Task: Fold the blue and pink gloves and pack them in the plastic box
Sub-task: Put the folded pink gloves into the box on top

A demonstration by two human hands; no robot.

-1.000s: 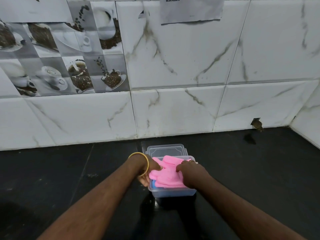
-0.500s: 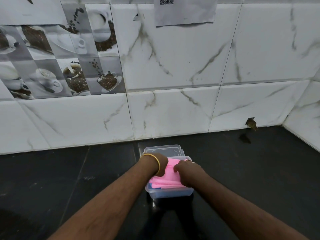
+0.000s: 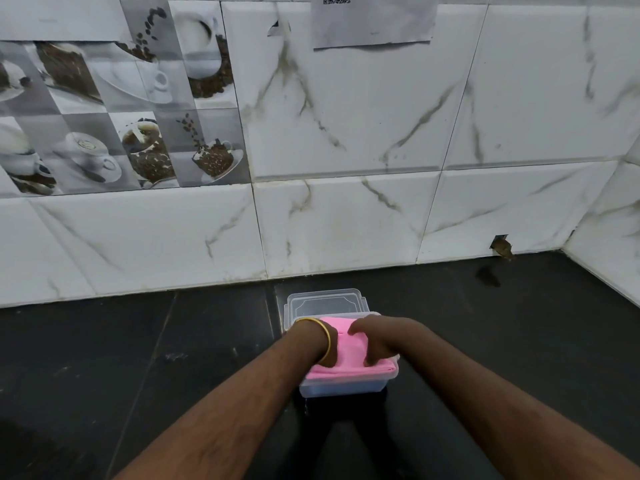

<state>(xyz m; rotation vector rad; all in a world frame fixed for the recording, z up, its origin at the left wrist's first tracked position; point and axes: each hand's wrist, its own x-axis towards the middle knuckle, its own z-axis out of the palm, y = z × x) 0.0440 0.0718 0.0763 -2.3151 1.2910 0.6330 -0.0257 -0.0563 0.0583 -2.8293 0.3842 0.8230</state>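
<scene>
Since half a second earlier, both hands were shifted flatter onto the pink gloves (image 3: 346,358), and the bundle was pressed lower into the plastic box (image 3: 346,388); less pink was left bulging above the rim. Box position on the black countertop (image 3: 138,358) was unchanged.

Left hand (image 3: 327,344) was laid on the left part of the pink bundle, wrist bent down, fingers mostly hidden behind the wrist; whether curled or straight could not be told. A gold bangle (image 3: 323,336) was seen on that wrist.

Right hand (image 3: 375,337) was pressed on the right part of the bundle, fingers curled down with tips on the fabric near the front right corner.

Blue gloves (image 3: 341,389) were visible only as a blue tint through the box's front wall, under the pink layer.

Clear lid (image 3: 325,303) was lying flat just behind the box, touching it, near the marble-tiled wall (image 3: 346,220).
</scene>
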